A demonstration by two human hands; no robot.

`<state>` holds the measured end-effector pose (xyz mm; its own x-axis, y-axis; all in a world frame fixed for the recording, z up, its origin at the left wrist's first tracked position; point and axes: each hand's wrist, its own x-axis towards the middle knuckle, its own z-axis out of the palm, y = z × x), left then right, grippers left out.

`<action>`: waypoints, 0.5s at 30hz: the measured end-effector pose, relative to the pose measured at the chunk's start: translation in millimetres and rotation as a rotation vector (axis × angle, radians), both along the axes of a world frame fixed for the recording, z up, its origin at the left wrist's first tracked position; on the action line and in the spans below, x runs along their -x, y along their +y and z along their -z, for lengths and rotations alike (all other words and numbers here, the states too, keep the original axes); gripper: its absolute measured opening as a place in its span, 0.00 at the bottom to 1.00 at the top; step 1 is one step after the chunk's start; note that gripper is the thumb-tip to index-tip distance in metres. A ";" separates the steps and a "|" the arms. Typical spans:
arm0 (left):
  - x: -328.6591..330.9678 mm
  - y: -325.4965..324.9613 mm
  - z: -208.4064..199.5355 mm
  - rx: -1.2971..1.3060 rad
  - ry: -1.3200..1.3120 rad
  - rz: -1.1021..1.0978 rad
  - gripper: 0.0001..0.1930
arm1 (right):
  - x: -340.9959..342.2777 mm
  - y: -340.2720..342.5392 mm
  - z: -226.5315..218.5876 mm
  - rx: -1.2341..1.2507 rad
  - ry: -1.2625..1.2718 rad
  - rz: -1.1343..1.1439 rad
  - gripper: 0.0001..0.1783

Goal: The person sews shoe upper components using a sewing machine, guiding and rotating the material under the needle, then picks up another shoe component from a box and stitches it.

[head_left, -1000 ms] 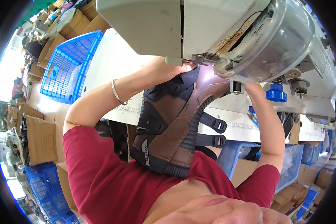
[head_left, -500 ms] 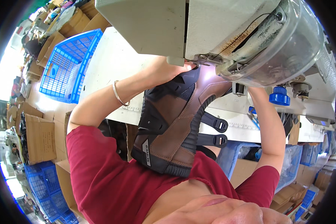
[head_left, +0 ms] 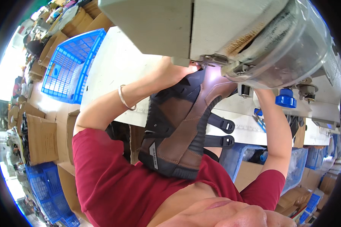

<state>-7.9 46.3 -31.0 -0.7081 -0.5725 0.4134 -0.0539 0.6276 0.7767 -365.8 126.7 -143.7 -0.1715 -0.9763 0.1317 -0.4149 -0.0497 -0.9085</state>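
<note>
A brown and black boot upper (head_left: pixel 182 132) with stitched panels lies under the head of a pale sewing machine (head_left: pixel 147 26). Its lower end rests against my body, and two black buckle straps (head_left: pixel 219 141) stick out on its right side. My left hand (head_left: pixel 174 72) grips the upper's black far edge close beside the lit needle area; the fingertips are partly covered by the machine. On the other side my right forearm (head_left: pixel 274 121) reaches up behind the machine head, which hides my right hand's fingers. A clear plastic cover (head_left: pixel 291 49) curves over the machine's front.
A blue plastic crate (head_left: pixel 57 77) stands left of the white worktable (head_left: pixel 115 62). Tweezers or a similar small tool (head_left: pixel 260 123) lie on the table by my right forearm. A blue bin (head_left: pixel 231 166) sits below the table, and cardboard boxes (head_left: pixel 41 138) are stacked at left.
The boot upper and my left arm have shifted slightly to the right, the straps along with it. The whole view has moved a little too. My left hand keeps its hold.
</note>
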 end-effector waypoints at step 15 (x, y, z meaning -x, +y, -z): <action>11.1 -4.6 22.6 -0.117 0.056 -0.085 0.12 | 17.3 -6.4 1.9 0.065 0.094 0.118 0.16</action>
<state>-18.9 41.7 -53.7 -0.6328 -0.6759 0.3777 -0.0580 0.5278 0.8474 -383.1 120.3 -145.7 -0.2682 -0.9390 0.2151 -0.5042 -0.0534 -0.8619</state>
